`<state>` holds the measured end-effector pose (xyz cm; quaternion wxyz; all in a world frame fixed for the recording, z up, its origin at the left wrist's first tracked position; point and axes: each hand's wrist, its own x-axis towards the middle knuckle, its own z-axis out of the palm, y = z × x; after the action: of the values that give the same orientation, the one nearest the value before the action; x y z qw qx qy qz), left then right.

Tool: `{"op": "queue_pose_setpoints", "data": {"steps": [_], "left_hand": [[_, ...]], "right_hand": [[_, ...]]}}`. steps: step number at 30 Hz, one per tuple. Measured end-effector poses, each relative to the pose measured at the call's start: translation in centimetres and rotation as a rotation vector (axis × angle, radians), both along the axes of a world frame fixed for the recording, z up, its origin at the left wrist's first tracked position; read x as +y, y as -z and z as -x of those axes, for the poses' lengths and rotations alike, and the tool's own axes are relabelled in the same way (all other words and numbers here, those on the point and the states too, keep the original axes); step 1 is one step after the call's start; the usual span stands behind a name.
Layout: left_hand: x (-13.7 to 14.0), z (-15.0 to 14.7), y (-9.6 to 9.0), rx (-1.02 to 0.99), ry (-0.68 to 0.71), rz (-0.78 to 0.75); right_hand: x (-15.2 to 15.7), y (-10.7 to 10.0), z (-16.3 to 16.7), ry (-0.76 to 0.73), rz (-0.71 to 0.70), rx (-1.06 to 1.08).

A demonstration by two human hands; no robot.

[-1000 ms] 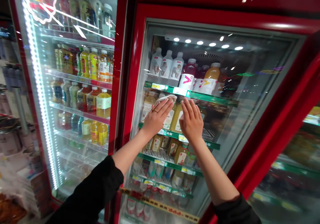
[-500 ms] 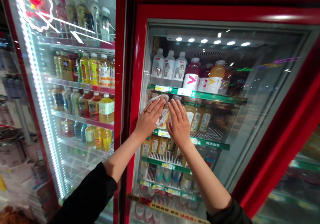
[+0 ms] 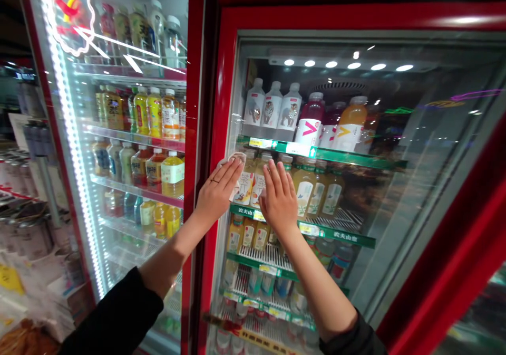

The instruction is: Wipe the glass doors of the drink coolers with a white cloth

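Observation:
With fingers stretched out, my left hand (image 3: 219, 189) presses a pale cloth (image 3: 239, 156) against the left side of a glass door (image 3: 379, 128), close to its red frame (image 3: 227, 80). Part of the cloth is hidden under the palm and fingers. A ring shows on one finger. My right hand (image 3: 281, 199) lies flat on the same glass, fingers up and slightly apart, with nothing seen in it. Behind the glass, near both hands, stand bottles with white labels (image 3: 245, 186) and yellowish drink bottles (image 3: 304, 183).
Inside the red cooler, green-edged shelves (image 3: 356, 161) carry several rows of bottles. To the left stands a second lit cooler with drinks (image 3: 154, 112) and a bright light strip (image 3: 73, 149). A yellow printed strip (image 3: 264, 339) crosses the door low down. Stacked goods (image 3: 31, 223) are at far left.
My left hand has slid left across the glass with the cloth, toward the door frame, uncovering bottle labels. My right hand stays at nearly the same place. The view has shifted slightly.

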<state>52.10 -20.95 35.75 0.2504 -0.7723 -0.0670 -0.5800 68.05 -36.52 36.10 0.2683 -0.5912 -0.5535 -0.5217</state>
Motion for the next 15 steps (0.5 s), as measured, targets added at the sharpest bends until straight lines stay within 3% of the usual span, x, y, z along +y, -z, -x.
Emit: {"op": "queue_pose_setpoints", "data": {"steps": [4,9,12,15], "left_hand": [[0.6,1.1,-0.7,0.041,-0.044,-0.009],[-1.3,-1.0,-2.5,-0.067,-0.037,0.127],[-1.8,-1.1,-1.5,-0.033,-0.046,0.141],[-0.6,1.0,-0.1,0.141,-0.071,0.013]], "right_hand": [[0.3,0.2,0.2,-0.035,-0.008,0.033],[0.3,0.3,0.2,-0.050,0.001,0.037],[0.1,0.2,0.2,-0.063,0.023,0.031],[0.2,0.2,0.1,-0.076,0.029,0.018]]}}
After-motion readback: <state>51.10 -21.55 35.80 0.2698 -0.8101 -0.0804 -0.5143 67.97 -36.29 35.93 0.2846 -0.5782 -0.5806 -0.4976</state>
